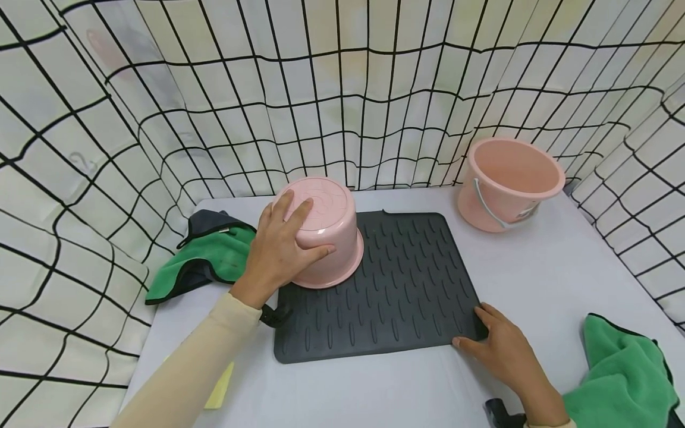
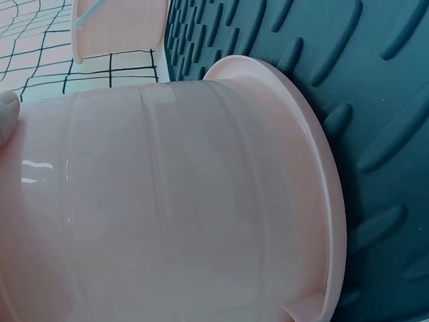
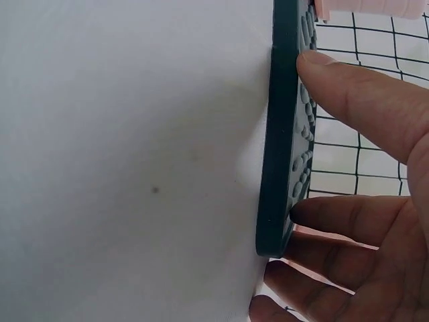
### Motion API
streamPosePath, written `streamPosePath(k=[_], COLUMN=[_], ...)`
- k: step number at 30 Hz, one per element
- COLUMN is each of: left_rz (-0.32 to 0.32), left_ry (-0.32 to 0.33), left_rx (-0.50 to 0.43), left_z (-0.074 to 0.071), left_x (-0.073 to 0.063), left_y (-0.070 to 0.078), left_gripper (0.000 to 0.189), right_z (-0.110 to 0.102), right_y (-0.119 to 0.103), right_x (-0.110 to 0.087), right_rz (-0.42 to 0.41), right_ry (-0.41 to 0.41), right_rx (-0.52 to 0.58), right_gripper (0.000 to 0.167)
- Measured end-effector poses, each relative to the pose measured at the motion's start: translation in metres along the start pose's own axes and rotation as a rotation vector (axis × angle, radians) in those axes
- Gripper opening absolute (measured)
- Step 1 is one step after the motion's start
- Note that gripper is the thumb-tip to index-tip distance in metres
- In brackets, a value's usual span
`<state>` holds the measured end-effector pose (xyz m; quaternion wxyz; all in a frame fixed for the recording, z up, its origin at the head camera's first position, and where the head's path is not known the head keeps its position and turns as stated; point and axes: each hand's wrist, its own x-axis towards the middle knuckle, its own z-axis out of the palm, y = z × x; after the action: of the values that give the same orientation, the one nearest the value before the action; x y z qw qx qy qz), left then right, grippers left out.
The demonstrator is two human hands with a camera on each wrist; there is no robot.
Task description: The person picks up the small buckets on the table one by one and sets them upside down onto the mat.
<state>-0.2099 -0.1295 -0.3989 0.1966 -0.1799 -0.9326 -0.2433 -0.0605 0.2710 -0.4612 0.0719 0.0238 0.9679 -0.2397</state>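
Pink plastic sits beneath the left hand (image 1: 278,248): from my remote seat I see its fingers well spread and nearly straight, tips resting on the upturned base of a bucket (image 1: 333,205) while the thumb lies along its side wall; the left wrist view shows me just a fingertip against that wall. I find the right hand (image 1: 505,349) also loosely extended, thumb tip on the near edge of a dark grey ridged rubber mat (image 1: 398,285) and index fingertip at its right edge, so the corner lies between them. The bucket stands upside down, rim on the left part of the mat, which lies flat on a white-covered table (image 1: 374,392). Farther out I have a second pink bucket (image 1: 508,205), upright with a pale bail handle, behind and right of the mat. One green towel (image 1: 222,255) lies crumpled by the left hand, another green cloth (image 1: 621,380) near the right wrist. Black wire grid (image 1: 367,50) encloses the back and sides.
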Motion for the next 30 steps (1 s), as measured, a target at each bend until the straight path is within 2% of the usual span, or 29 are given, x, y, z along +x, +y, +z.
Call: streamPosePath(k=[9, 15, 19, 27, 30], left_rz=[0.008, 0.035, 0.070, 0.157, 0.177], left_ry=[0.011, 0.026, 0.032, 0.068, 0.064], left_rx=[0.037, 0.050, 0.060, 0.041, 0.018], left_z=[-0.001, -0.005, -0.010, -0.012, -0.010], left_x=[0.001, 0.002, 0.004, 0.015, 0.021], left_y=[0.001, 0.003, 0.013, 0.042, 0.054], left_gripper=[0.100, 0.102, 0.104, 0.105, 0.105], right_z=[-0.004, -0.017, -0.043, -0.113, -0.134], right_y=[-0.001, 0.002, 0.006, 0.022, 0.029], right_x=[0.002, 0.007, 0.018, 0.057, 0.073], right_rz=[0.007, -0.031, -0.041, -0.073, -0.067], right_ry=[-0.032, 0.004, 0.064, 0.318, 0.381], right_rx=[0.002, -0.026, -0.033, -0.055, -0.039], right_gripper=[0.093, 0.089, 0.091, 0.087, 0.084])
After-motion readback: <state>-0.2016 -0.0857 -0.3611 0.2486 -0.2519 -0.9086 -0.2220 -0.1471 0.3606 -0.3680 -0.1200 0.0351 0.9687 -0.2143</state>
